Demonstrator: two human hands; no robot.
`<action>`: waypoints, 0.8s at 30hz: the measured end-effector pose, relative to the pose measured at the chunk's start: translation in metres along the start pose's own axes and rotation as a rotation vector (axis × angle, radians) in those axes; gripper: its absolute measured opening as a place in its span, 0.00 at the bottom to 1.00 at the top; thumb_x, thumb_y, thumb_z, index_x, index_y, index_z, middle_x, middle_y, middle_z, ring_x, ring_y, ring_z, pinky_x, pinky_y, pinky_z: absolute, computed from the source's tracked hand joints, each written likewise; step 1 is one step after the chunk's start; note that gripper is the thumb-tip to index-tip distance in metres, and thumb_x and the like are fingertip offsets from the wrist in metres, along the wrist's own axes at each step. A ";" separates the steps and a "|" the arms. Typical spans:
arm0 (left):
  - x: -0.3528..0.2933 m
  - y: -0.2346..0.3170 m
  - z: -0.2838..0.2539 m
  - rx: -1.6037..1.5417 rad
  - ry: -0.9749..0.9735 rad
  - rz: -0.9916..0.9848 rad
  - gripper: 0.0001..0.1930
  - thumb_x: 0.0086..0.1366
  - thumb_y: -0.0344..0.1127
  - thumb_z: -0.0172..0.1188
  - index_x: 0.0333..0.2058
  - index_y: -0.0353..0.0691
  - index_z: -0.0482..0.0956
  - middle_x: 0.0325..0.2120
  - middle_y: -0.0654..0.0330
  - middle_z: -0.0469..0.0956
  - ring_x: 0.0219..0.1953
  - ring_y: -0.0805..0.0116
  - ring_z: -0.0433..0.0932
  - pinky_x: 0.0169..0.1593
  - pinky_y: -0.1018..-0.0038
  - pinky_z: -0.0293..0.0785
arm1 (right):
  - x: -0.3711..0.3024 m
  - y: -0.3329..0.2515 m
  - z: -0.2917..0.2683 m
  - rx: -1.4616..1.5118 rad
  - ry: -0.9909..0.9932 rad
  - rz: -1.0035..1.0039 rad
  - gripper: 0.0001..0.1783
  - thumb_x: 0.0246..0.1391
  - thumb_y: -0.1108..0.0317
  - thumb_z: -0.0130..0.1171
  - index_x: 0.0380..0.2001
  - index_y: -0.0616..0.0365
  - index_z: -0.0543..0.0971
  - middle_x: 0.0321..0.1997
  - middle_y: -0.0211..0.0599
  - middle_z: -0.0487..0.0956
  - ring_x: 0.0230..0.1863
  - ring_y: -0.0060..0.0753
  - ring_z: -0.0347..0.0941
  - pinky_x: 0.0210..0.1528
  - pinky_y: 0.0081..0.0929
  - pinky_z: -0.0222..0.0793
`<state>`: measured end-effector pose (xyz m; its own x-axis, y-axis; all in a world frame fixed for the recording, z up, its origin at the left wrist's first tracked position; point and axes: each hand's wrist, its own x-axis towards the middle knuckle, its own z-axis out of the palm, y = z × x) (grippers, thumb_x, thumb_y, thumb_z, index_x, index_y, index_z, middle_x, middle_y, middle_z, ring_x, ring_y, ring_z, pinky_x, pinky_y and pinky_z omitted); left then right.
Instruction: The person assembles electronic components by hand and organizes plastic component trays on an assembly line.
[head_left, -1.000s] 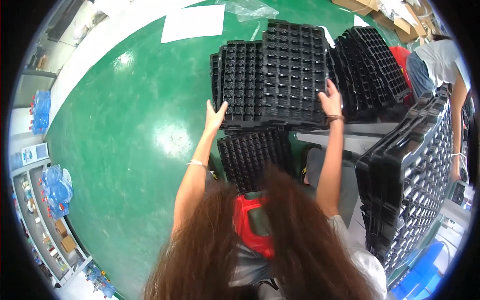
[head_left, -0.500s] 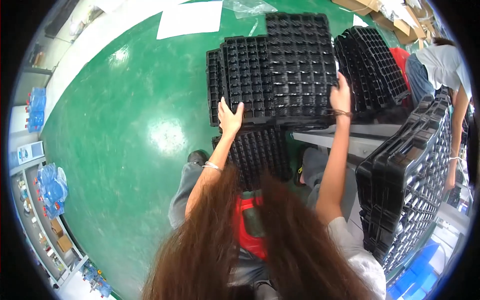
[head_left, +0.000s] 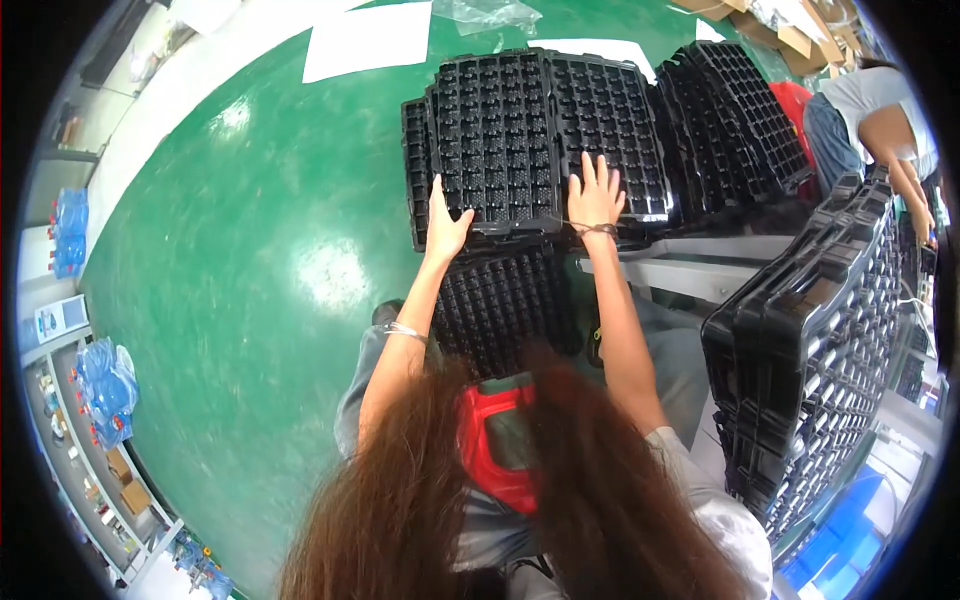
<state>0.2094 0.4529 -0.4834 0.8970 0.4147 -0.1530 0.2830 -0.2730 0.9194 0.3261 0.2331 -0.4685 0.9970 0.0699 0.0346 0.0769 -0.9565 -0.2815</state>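
Note:
A black plastic tray with a grid of pockets [head_left: 495,130] lies flat on top of the left stack. My left hand [head_left: 445,228] grips its front left corner, thumb over the near rim and fingers along the left side. My right hand [head_left: 597,200] lies with fingers spread on the near part of the neighbouring black tray [head_left: 610,115], close to the seam between the two, and holds nothing. Below my hands, nearer to me, another black gridded tray [head_left: 500,310] shows between my legs.
More black trays [head_left: 735,120] lean at the right beyond a grey metal bar [head_left: 690,270]. A tall tray stack [head_left: 800,350] stands on edge at my right. A co-worker [head_left: 870,120] bends over at the far right. A red stool [head_left: 500,450] is beneath me; shelves [head_left: 90,450] line the left.
The raised tray has shifted left and down onto the left stack, uncovering the right stack. My right hand has let go of its right edge and moved left, fingers spread.

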 end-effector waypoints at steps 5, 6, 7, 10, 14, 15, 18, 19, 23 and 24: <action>-0.004 -0.004 0.006 0.167 0.080 0.046 0.44 0.54 0.31 0.60 0.63 0.40 0.40 0.60 0.44 0.51 0.62 0.51 0.52 0.64 0.67 0.50 | 0.004 0.026 -0.006 0.002 0.013 0.027 0.26 0.57 0.54 0.43 0.60 0.35 0.61 0.68 0.37 0.52 0.68 0.49 0.44 0.63 0.56 0.43; -0.006 -0.001 0.010 0.164 0.075 0.047 0.44 0.54 0.31 0.60 0.63 0.40 0.40 0.60 0.44 0.51 0.62 0.51 0.52 0.64 0.67 0.50 | 0.002 0.029 -0.007 0.009 0.000 -0.008 0.25 0.57 0.55 0.43 0.59 0.37 0.62 0.67 0.37 0.52 0.68 0.49 0.44 0.63 0.55 0.43; -0.008 0.002 0.015 0.225 0.064 0.025 0.45 0.53 0.34 0.61 0.63 0.40 0.40 0.61 0.44 0.50 0.63 0.51 0.51 0.64 0.66 0.50 | 0.001 0.031 -0.008 0.016 -0.013 -0.043 0.25 0.57 0.56 0.44 0.59 0.39 0.63 0.67 0.38 0.52 0.67 0.50 0.45 0.63 0.53 0.44; -0.014 0.014 0.024 0.331 0.009 -0.043 0.48 0.53 0.50 0.61 0.64 0.43 0.39 0.62 0.44 0.46 0.64 0.45 0.45 0.64 0.60 0.46 | -0.004 0.031 -0.016 0.137 0.119 -0.071 0.24 0.57 0.56 0.44 0.58 0.43 0.64 0.66 0.41 0.54 0.67 0.50 0.45 0.63 0.53 0.43; -0.021 0.032 0.013 0.331 0.136 -0.122 0.47 0.55 0.62 0.53 0.65 0.50 0.36 0.64 0.43 0.41 0.65 0.40 0.40 0.64 0.54 0.41 | -0.051 0.011 -0.057 0.262 0.334 -0.088 0.24 0.58 0.61 0.45 0.57 0.52 0.64 0.63 0.48 0.57 0.65 0.49 0.50 0.63 0.45 0.45; -0.023 0.044 0.010 0.305 0.154 -0.139 0.46 0.57 0.61 0.51 0.64 0.48 0.36 0.64 0.43 0.41 0.65 0.41 0.39 0.65 0.56 0.39 | -0.066 0.014 -0.072 0.352 0.347 -0.121 0.24 0.58 0.62 0.46 0.57 0.56 0.64 0.63 0.50 0.57 0.64 0.50 0.51 0.63 0.42 0.46; -0.035 0.072 -0.014 0.212 0.313 0.044 0.42 0.62 0.53 0.49 0.64 0.41 0.37 0.63 0.40 0.40 0.65 0.40 0.37 0.65 0.54 0.36 | -0.138 0.004 -0.107 0.462 0.277 -0.193 0.24 0.56 0.66 0.48 0.55 0.63 0.64 0.61 0.54 0.60 0.62 0.54 0.55 0.62 0.40 0.50; -0.045 0.091 -0.030 0.176 0.382 0.162 0.40 0.64 0.49 0.47 0.63 0.35 0.36 0.63 0.41 0.39 0.66 0.44 0.36 0.66 0.58 0.32 | -0.168 -0.006 -0.121 0.528 0.265 -0.228 0.24 0.55 0.66 0.49 0.55 0.64 0.64 0.59 0.56 0.61 0.60 0.57 0.56 0.61 0.42 0.50; -0.133 0.246 -0.060 -0.498 0.332 0.262 0.37 0.68 0.44 0.42 0.63 0.42 0.26 0.65 0.47 0.39 0.66 0.57 0.43 0.66 0.64 0.39 | -0.270 -0.026 -0.229 0.902 0.081 -0.171 0.24 0.57 0.69 0.47 0.56 0.65 0.61 0.54 0.51 0.68 0.59 0.44 0.61 0.61 0.36 0.52; -0.162 0.272 -0.077 -0.562 0.328 0.329 0.31 0.68 0.42 0.42 0.63 0.39 0.41 0.59 0.45 0.58 0.61 0.57 0.57 0.64 0.64 0.45 | -0.289 -0.033 -0.263 1.080 0.018 -0.192 0.23 0.57 0.71 0.45 0.57 0.64 0.61 0.52 0.49 0.70 0.54 0.39 0.66 0.58 0.31 0.58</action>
<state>0.1149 0.3785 -0.1802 0.7328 0.6507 0.1988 -0.2799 0.0220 0.9598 0.0319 0.1704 -0.2167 0.9674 0.1790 0.1792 0.2109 -0.1774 -0.9613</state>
